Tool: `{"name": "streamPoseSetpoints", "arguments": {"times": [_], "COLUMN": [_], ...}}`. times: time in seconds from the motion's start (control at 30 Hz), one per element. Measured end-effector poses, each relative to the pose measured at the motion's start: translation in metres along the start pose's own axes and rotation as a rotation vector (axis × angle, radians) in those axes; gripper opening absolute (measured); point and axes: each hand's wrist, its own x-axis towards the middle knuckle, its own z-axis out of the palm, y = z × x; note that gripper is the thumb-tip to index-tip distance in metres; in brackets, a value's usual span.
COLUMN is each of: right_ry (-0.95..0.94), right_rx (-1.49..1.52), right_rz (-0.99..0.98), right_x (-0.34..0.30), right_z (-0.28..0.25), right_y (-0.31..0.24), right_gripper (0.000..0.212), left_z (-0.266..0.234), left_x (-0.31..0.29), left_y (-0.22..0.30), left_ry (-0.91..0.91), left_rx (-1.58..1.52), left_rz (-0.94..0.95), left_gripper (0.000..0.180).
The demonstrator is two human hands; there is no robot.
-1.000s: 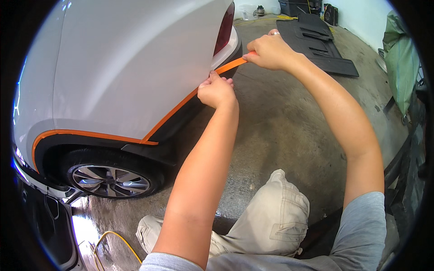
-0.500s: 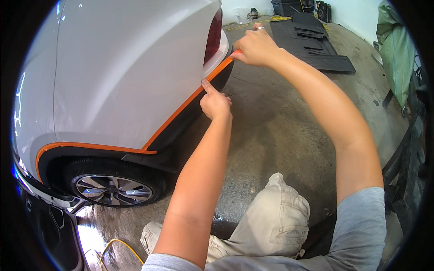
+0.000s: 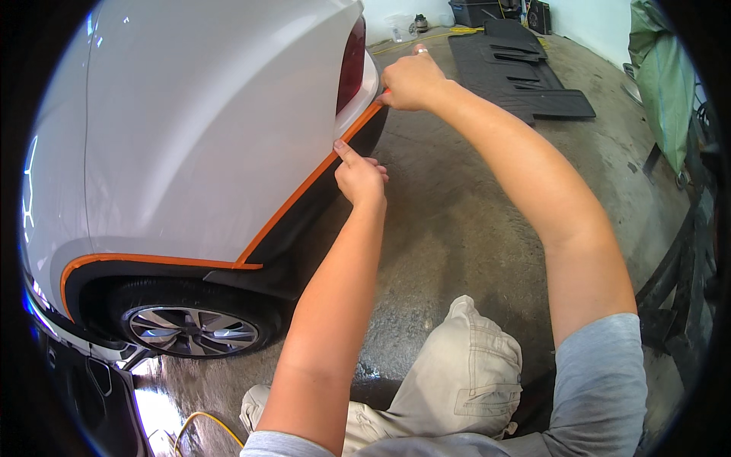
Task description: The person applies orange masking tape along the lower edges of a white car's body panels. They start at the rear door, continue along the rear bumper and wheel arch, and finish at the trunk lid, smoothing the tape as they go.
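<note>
Orange masking tape [image 3: 293, 199] runs along the seam between the white car's body panel [image 3: 198, 145] and its black lower bumper trim [image 3: 301, 217]. Another strip follows the black wheel arch, above the rear wheel [image 3: 194, 331]. My left hand [image 3: 360, 177] presses its thumb on the tape below the red tail light [image 3: 351, 65]; its other fingers are curled in. Farther along, at the bumper corner, my right hand [image 3: 415, 81] is closed on the tape's end. A bit of brighter orange shows at its fingers, and the rest of what it holds is hidden.
Black floor mats [image 3: 518, 72] lie on the concrete floor at the far right. Behind them stand a dark bin [image 3: 472, 14] and a clear container [image 3: 400, 29]. A green cover [image 3: 666, 91] hangs at the right edge. A yellow cord [image 3: 199, 417] curves at the lower left.
The view has shifted slightly, so the car and both hands sit a little differently. My left thumb stays on the tape, and my right hand still grips its end near the bumper corner.
</note>
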Motion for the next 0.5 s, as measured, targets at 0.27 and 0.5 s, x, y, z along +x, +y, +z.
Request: {"name": "streamPoseSetpoints", "arguments": {"times": [0.27, 0.5], "right_ry": [0.013, 0.044], "right_rx": [0.026, 0.006], "right_rz": [0.007, 0.014], "right_x": [-0.002, -0.001], "right_z": [0.002, 0.003], "right_y": [0.002, -0.001], "right_gripper": [0.043, 0.043], "left_z": [-0.006, -0.012], "left_x": [0.005, -0.002], "left_y": [-0.001, 0.006], "left_ry": [-0.115, -0.157], "left_rx": [-0.011, -0.047], "left_rz": [0.011, -0.087], "left_gripper": [0.091, 0.09]}}
